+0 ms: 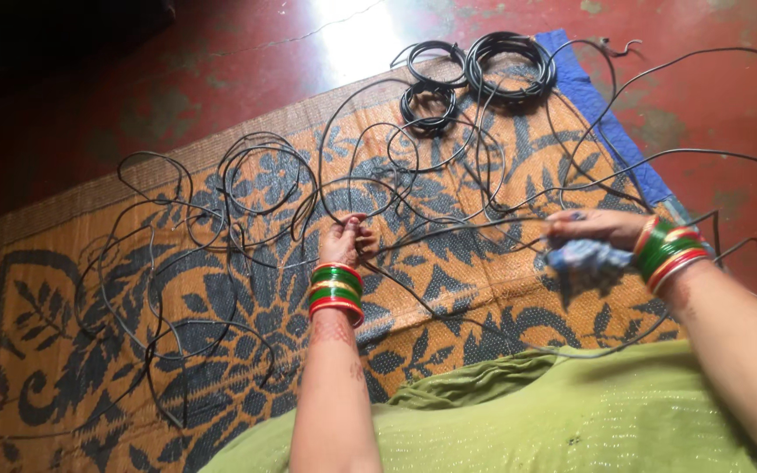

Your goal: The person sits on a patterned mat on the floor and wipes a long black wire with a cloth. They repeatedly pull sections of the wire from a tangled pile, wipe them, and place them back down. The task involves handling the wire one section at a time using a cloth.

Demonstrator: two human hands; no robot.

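At the far left, loose black wire (177,289) sprawled in wide, tangled loops over the orange and dark-blue mat (37,350), which lay on a red floor (133,79). The loops overlapped so much that single strands could not be followed.

Nearer the middle, the left hand (346,241) was raised above the mat, its fingers (354,229) pinched narrow on a strand of the wire, right where several loops crossed. Green, red and gold bangles (336,293) sat on that wrist. From the pinch the strand (457,229) ran rightward, roughly level and fairly taut, towards the other hand; its long axis lay across the view from left to right.

Beyond the hands, at the mat's far edge, three neat black coils (505,66) lay just beside one another, the largest on the right, well apart from either hand. A blue strip (606,131) edged the mat there.

Further right, the right hand (590,229) was closed around a blue-and-white patterned bundle (582,260), which looked like cloth, though blur hid what it was. Whether those fingers also gripped the wire could not be told; the strand reached them and more wire trailed off to the right over the floor. Matching bangles circled this wrist too.

The stretch of wire between the hands lay equally near both, while the tangled mass was closer to the left hand. Green fabric (571,412) filled the bottom of the view.
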